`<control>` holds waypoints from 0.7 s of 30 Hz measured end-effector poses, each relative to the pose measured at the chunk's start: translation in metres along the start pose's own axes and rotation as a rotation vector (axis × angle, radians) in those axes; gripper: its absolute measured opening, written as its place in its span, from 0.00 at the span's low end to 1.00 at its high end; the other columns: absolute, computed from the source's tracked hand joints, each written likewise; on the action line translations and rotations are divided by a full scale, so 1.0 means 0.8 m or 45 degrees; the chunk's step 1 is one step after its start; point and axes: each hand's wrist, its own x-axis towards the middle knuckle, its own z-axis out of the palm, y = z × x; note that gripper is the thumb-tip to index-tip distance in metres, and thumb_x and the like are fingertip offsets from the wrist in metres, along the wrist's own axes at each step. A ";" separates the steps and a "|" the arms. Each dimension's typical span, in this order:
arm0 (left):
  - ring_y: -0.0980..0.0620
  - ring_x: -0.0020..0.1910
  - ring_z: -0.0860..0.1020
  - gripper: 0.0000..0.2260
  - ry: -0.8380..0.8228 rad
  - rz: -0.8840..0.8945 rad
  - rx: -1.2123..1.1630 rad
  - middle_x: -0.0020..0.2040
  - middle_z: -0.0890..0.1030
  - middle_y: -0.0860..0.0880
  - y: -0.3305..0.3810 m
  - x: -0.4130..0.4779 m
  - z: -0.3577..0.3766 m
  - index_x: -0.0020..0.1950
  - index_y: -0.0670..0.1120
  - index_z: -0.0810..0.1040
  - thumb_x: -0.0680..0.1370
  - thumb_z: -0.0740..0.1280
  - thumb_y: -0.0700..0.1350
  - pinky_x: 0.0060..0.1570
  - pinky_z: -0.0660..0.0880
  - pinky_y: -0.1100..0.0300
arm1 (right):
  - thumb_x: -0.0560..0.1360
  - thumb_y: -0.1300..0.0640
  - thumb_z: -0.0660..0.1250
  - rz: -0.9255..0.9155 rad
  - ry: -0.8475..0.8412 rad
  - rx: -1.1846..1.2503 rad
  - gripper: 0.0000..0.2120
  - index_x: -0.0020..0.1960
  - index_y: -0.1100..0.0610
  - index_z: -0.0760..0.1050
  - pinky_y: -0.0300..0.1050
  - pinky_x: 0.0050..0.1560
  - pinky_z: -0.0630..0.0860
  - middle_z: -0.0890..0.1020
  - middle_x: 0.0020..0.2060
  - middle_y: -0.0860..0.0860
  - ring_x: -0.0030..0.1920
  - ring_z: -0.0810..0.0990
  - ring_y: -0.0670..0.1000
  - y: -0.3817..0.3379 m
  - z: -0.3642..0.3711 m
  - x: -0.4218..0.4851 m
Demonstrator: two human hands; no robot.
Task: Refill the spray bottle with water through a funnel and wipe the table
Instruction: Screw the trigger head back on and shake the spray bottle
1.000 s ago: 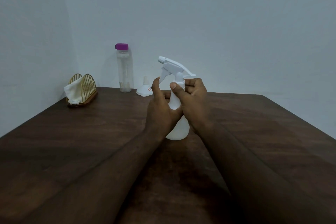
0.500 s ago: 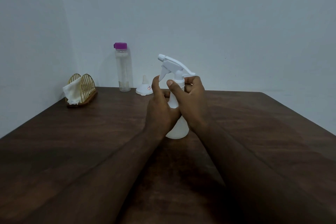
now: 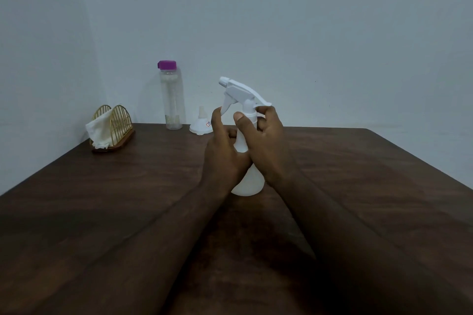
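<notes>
On the dark wooden table [image 3: 115, 199] by pale walls [image 3: 320, 33], left hand [image 3: 225, 158] and right hand [image 3: 267, 147] around the spray bottle [image 3: 247, 184].

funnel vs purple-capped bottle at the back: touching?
Apart. The head view shows a clear gap between the funnel and the base of the purple-capped bottle, standing side by side.

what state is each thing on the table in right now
spray bottle: upright on the table, trigger head on, held in both hands
left hand: grips the bottle's body
right hand: pinches its neck
water bottle: upright, purple cap on
funnel: wide end down, spout up, untouched
cloth: tucked in the wire holder
</notes>
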 end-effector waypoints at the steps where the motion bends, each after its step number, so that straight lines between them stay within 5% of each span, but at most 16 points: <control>1: 0.75 0.42 0.75 0.42 0.000 0.001 -0.009 0.40 0.75 0.65 0.003 -0.001 -0.001 0.76 0.49 0.52 0.70 0.72 0.55 0.37 0.69 0.80 | 0.77 0.49 0.67 -0.014 -0.029 0.014 0.05 0.51 0.47 0.74 0.49 0.48 0.83 0.86 0.42 0.48 0.43 0.86 0.47 0.000 -0.002 0.000; 3: 0.72 0.42 0.76 0.43 -0.007 -0.011 -0.027 0.41 0.77 0.63 0.006 -0.001 -0.002 0.76 0.50 0.52 0.68 0.68 0.61 0.37 0.71 0.77 | 0.79 0.50 0.65 -0.027 -0.036 0.013 0.06 0.51 0.51 0.77 0.52 0.50 0.83 0.85 0.42 0.49 0.44 0.86 0.49 -0.001 -0.003 0.000; 7: 0.71 0.43 0.76 0.43 -0.009 -0.026 -0.005 0.42 0.76 0.63 0.003 -0.001 -0.002 0.77 0.48 0.52 0.69 0.73 0.53 0.40 0.72 0.69 | 0.75 0.48 0.72 0.032 0.066 -0.027 0.15 0.56 0.55 0.74 0.52 0.50 0.83 0.85 0.46 0.50 0.46 0.85 0.47 -0.003 0.001 0.001; 12: 0.66 0.44 0.78 0.43 -0.011 -0.013 -0.014 0.42 0.78 0.61 0.007 -0.003 -0.004 0.77 0.49 0.52 0.69 0.71 0.56 0.43 0.77 0.62 | 0.78 0.50 0.70 0.046 -0.019 0.026 0.13 0.59 0.54 0.73 0.49 0.50 0.83 0.86 0.46 0.51 0.45 0.86 0.47 -0.008 -0.003 -0.002; 15: 0.67 0.43 0.78 0.44 -0.011 -0.040 -0.042 0.43 0.79 0.60 0.011 -0.004 -0.004 0.76 0.51 0.52 0.67 0.68 0.64 0.42 0.76 0.66 | 0.81 0.54 0.64 0.019 -0.086 0.084 0.08 0.57 0.55 0.77 0.51 0.52 0.83 0.85 0.45 0.54 0.46 0.85 0.50 -0.009 -0.008 -0.003; 21: 0.74 0.42 0.76 0.40 -0.016 -0.003 0.017 0.41 0.75 0.66 0.003 0.000 -0.003 0.77 0.47 0.52 0.73 0.73 0.49 0.38 0.72 0.77 | 0.75 0.50 0.72 0.025 0.069 0.007 0.13 0.55 0.52 0.73 0.52 0.52 0.82 0.84 0.48 0.49 0.48 0.85 0.46 -0.005 0.002 0.000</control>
